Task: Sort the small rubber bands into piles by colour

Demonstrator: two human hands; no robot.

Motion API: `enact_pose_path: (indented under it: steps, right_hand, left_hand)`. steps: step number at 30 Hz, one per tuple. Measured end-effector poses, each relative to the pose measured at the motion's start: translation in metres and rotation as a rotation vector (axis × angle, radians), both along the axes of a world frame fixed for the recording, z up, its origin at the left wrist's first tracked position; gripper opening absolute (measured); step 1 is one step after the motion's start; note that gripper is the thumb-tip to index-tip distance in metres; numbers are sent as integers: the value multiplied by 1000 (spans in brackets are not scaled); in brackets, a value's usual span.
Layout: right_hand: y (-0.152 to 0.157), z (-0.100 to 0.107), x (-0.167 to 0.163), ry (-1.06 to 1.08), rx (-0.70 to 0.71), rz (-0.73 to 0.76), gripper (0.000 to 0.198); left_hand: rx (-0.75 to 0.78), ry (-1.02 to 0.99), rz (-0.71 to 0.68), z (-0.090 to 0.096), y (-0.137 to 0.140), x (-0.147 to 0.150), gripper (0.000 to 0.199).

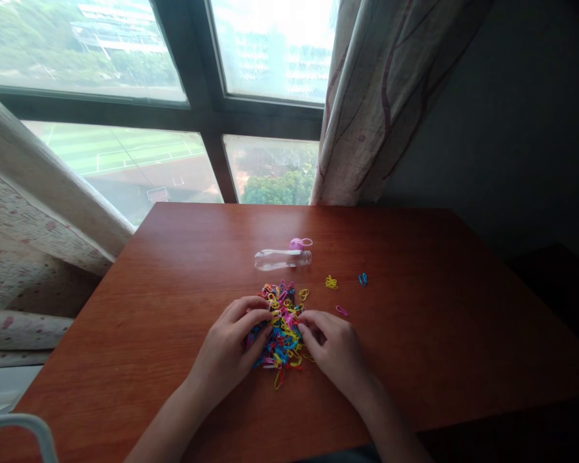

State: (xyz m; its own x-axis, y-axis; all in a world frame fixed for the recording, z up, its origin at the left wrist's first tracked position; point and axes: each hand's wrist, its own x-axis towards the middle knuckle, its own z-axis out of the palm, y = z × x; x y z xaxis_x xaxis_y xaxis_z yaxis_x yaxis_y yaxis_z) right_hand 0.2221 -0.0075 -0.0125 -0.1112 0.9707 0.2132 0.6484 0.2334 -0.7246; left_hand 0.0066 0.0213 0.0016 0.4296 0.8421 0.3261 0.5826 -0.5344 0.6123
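- Left curtain (53, 238): hangs beside the left edge of the counter (149, 315).
- Left hand (229, 341): at the left side of the pile of coloured clips (283, 331); fingers curled, thumb and index finger partly parted; whether a clip is gripped cannot be told.
- Pile of coloured clips: on the counter, between the hands.
- Clear bottle (275, 260): lies on its side beyond the pile, mouth to the right; pink cap (296, 244) just behind its neck.
- Right hand (335, 350): fingers bent, thumb and index tips close together at the pile's right side; grip cannot be told.
- Yellow clips (331, 282), magenta clip (341, 310), blue clips (363, 279): set apart, beyond the right hand.
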Motion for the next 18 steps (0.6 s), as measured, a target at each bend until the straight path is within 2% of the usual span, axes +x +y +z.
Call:
enact_pose_path:
  steps: [11,18]
  right_hand:
    - [-6,-5,3,120,6,-25,13]
    - [-8,-4,4,124,16,-31,15]
  left_hand:
    - [-19,-51,33,0,-1,0,13]
    - [-17,-72,85,2,0,-1,12]
